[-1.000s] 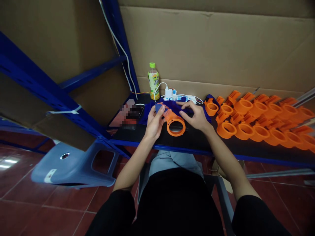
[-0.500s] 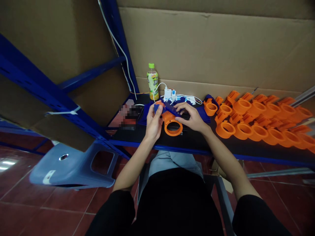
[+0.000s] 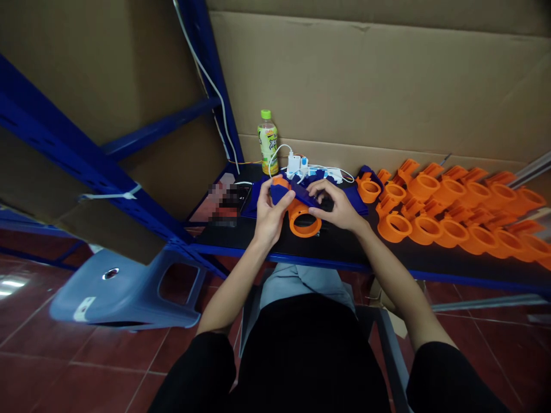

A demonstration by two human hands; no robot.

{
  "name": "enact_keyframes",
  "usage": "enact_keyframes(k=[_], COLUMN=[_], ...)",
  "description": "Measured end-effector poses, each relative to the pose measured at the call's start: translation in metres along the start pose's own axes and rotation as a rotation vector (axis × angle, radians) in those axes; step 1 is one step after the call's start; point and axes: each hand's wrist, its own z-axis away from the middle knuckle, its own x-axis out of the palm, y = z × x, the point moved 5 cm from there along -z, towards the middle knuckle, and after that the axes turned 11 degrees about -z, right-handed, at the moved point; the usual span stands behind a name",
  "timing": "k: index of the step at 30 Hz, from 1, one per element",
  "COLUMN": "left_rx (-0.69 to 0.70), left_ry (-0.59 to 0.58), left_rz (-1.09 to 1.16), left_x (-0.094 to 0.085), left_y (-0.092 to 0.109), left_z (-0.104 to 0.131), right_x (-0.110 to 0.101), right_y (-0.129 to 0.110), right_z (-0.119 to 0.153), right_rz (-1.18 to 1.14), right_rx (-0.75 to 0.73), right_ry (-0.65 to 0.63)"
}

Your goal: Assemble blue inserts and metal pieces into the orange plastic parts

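Observation:
My left hand (image 3: 270, 217) grips an orange ring part (image 3: 305, 223) by its upper end, the thumb lying across a blue piece (image 3: 279, 194) there. The ring hangs toward the table's front edge. A dark blue flat piece (image 3: 305, 194) slants between my two hands, against the orange part. My right hand (image 3: 333, 203) holds its right end between thumb and fingers. Where the blue piece meets the orange part is partly hidden by my fingers.
Rows of orange ring parts (image 3: 424, 229) cover the right of the black table (image 3: 353, 244). Behind my hands are a green-capped bottle (image 3: 268, 146) and white chargers (image 3: 294, 165) with cables. A blue stool (image 3: 129, 289) stands left, beside a blue frame post (image 3: 81, 155).
My left thumb has moved right across the blue piece, which shows more now. The orange ring has shifted slightly right. The dark blue piece has tilted a little, with my right hand still on it.

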Motion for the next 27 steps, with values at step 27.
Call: enact_keyframes(k=[27], left_rx=[0.158], left_ry=[-0.196], left_rz=[-0.19], left_x=[0.012], left_y=[0.027], left_z=[0.019], right_x=[0.021], right_y=[0.032], right_z=[0.001], right_rz=[-0.676], right_rx=[0.423], right_ry=[0.257])
